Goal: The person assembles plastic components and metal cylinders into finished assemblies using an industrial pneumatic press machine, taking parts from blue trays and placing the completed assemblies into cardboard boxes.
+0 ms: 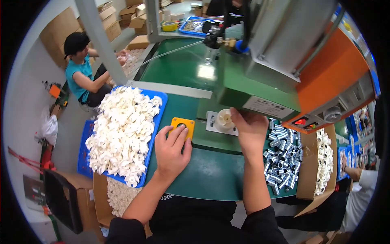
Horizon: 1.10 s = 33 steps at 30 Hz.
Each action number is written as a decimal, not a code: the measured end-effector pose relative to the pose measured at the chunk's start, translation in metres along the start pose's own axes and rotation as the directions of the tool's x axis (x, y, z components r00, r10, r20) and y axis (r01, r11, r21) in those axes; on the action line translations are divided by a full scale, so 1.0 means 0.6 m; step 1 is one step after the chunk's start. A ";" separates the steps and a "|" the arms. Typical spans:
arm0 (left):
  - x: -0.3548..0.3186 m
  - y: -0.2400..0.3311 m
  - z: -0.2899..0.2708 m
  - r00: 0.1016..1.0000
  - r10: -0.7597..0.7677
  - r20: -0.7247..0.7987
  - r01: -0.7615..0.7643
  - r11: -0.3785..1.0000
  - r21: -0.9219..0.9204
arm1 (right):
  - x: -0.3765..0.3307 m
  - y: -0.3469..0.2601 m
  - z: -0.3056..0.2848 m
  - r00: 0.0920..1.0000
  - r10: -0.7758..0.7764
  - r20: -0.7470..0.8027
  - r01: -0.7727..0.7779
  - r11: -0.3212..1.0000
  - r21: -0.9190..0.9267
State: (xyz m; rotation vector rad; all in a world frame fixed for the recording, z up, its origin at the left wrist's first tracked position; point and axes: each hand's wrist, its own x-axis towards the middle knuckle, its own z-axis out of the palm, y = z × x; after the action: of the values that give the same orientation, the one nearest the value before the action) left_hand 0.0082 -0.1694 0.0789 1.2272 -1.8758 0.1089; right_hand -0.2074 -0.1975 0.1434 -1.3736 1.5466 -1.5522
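Note:
My left hand [172,152] lies with its fingers stretched over a yellow control box [187,124], fingertips at its dark round button. My right hand [252,128] is closed at the side of a round cream plastic part [224,118], the thumb against its edge; the other fingertips are partly hidden. That part sits on a metal fixture plate [211,120] on the green base of a press. Above it hangs the press's green head [260,91].
A blue tray [161,110] heaped with white plastic pieces stands at left. Many metal sleeves [282,158] lie at right, beside a cardboard box [307,166] of white pieces. An orange control housing [331,81] juts out at upper right. A person in teal [83,75] sits far left.

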 end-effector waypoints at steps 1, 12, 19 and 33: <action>0.005 0.000 0.000 1.000 0.013 0.004 -0.013 1.000 -0.002 | 0.001 -0.007 0.007 0.999 0.013 -0.038 -0.005 0.981 0.196; -0.001 -0.001 -0.002 0.999 0.016 0.029 -0.016 1.000 -0.002 | -0.068 0.009 -0.069 0.992 -0.107 0.060 0.071 0.896 0.437; 0.003 0.001 -0.001 1.000 0.020 0.023 -0.020 1.000 -0.003 | -0.099 0.038 -0.150 0.854 -0.519 0.032 0.405 0.625 -0.667; 0.016 0.016 -0.027 0.997 0.010 0.083 -0.014 0.999 0.046 | -0.119 0.083 -0.144 0.925 -0.362 0.121 0.328 0.595 -0.734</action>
State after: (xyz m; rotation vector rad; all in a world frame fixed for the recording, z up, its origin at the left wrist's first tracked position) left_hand 0.0096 -0.1632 0.0991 1.2688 -1.9618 0.1103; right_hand -0.2760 -0.1091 0.0924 -2.2183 2.1789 -1.1468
